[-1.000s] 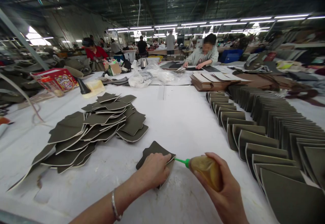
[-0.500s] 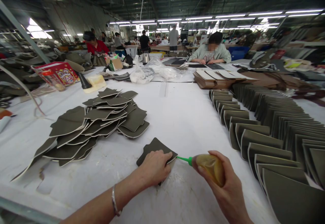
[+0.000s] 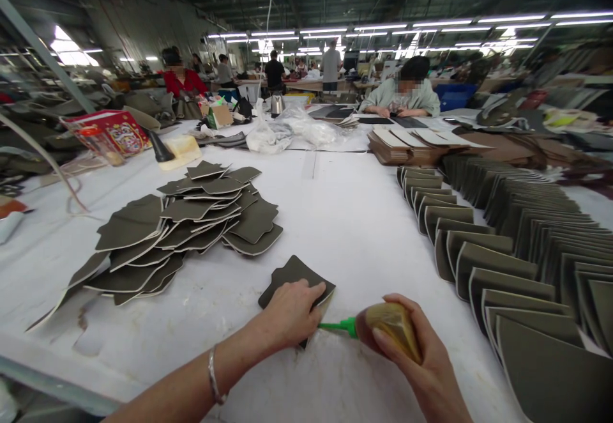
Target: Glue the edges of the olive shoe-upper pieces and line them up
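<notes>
Grey cut piece (image 3: 293,277): one, laid flat on the white table (image 3: 345,218) near its front edge, well apart from the other stock.
Left hand (image 3: 290,314): pressed palm-down on the piece's near side, fingers curled over its right edge; one silver bangle (image 3: 213,378) is worn at the wrist.
Right hand (image 3: 416,359): wrapped closed around one amber squeeze bottle (image 3: 390,328), held on its side.
Green nozzle (image 3: 338,327): one, pointed left, its tip brought to the piece's lower right edge beside the left fingers.
Loose pile (image 3: 182,231): grey pieces heaped at the left, too overlapped to be counted.
Standing rows (image 3: 502,238): folded grey pieces lined up at the right, at least two rows.
Writing: print is seen on one red box (image 3: 112,135), too blurred to be read.
</notes>
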Demonstrator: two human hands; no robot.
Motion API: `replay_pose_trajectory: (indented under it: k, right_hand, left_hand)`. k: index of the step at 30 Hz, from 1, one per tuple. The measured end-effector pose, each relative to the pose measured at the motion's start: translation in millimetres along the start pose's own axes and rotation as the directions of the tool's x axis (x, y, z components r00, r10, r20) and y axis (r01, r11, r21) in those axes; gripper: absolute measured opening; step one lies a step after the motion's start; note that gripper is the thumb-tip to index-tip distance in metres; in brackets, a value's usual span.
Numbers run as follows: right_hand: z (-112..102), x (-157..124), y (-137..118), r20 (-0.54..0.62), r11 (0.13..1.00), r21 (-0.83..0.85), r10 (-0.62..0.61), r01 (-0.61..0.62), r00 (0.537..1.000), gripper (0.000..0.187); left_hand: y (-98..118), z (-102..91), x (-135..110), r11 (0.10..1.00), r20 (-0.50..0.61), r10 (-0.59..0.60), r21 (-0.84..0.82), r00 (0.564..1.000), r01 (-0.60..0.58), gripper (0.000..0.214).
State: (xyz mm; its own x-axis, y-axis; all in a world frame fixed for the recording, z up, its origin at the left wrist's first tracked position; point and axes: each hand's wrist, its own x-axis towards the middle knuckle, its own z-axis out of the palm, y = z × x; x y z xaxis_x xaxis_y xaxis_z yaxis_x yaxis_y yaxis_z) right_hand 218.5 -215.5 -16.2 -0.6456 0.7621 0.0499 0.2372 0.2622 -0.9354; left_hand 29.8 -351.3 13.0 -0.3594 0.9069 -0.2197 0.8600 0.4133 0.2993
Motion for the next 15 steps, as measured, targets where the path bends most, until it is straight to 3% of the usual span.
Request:
replay_pose_trajectory:
  k: [5, 10, 15]
  right_hand:
    - [2, -7, -4, -0.063, 1.000, 0.004, 0.029, -0.029, 0.998, 0.051]
    - [8, -19, -11, 0.025, 0.991, 0.093, 0.093, -0.095, 0.995, 0.048]
    - [10, -24, -10, -0.040, 0.988, 0.111, 0.113, -0.108, 0.993, 0.050]
  left_hand:
    - [0, -1.9, -1, 1.000, 0.008, 0.001, -0.014, 1.000, -0.001, 0.045]
    - [-1, 2.3, -1, 1.000, 0.022, -0.021, -0.008, 1.000, 0.021, 0.050]
    - [0, 5.3, -1, 1.000, 0.007, -0.026, 0.005, 1.000, 0.026, 0.049]
